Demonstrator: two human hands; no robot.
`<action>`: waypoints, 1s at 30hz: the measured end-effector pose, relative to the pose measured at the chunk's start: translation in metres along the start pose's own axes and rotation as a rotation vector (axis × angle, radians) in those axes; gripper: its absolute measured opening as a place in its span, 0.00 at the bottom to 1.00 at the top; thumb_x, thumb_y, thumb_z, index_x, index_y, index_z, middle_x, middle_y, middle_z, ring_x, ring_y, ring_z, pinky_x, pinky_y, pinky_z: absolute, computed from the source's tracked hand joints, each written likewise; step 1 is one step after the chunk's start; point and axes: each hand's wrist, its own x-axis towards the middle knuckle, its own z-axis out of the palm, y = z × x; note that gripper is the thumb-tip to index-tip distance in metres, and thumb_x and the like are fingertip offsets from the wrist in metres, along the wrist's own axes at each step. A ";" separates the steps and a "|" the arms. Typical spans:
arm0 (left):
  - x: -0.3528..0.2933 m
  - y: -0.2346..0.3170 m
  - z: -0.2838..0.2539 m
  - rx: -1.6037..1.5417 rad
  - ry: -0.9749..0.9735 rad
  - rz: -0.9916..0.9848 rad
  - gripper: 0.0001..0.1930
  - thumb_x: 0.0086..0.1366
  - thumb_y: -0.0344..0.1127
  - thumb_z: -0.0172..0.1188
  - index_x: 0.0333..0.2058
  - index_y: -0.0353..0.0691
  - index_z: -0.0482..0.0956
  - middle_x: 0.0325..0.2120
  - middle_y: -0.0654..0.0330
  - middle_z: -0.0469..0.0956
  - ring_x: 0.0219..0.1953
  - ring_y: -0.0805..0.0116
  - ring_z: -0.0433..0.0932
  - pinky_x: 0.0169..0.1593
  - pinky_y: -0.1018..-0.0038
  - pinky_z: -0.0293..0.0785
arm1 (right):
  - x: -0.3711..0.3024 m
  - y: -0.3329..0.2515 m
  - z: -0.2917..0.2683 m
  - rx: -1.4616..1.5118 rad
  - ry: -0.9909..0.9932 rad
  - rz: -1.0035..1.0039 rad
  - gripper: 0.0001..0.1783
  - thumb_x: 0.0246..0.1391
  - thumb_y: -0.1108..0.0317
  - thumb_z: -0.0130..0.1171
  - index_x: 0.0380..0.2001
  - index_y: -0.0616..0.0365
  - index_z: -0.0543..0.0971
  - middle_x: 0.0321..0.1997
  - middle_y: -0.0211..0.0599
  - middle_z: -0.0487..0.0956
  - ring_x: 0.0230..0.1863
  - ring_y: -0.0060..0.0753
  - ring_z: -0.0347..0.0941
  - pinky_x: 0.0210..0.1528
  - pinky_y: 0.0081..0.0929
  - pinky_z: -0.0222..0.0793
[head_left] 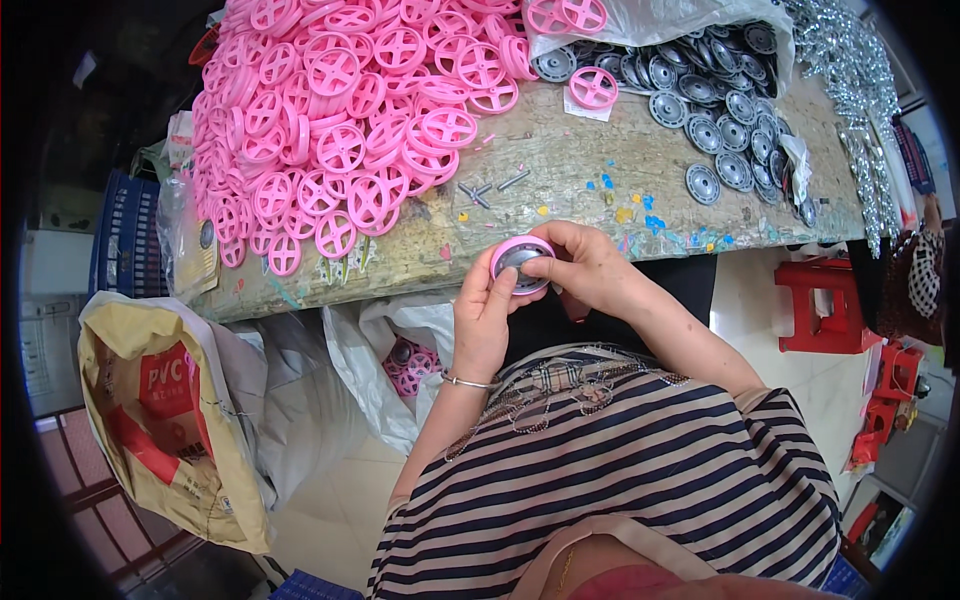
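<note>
I've got one pink wheel just at the table's near edge, a grey disc lying within its rim; fully seated or not, I can't tell. Left hand and right hand: fingers curled close round the rim, thumbs on the disc. Plenty left, I'd judge: heaped pink rings, loose grey plates. Metal pins and coloured scraps lie beyond, out of my way.
</note>
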 end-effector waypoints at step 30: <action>-0.045 0.014 -0.082 0.798 0.402 0.139 0.15 0.67 0.27 0.50 0.52 0.34 0.72 0.42 0.55 0.78 0.45 0.71 0.77 0.43 0.77 0.76 | 0.096 -0.054 -0.049 -0.446 0.197 -0.350 0.15 0.61 0.61 0.48 0.43 0.59 0.75 0.35 0.38 0.79 0.35 0.32 0.74 0.39 0.28 0.70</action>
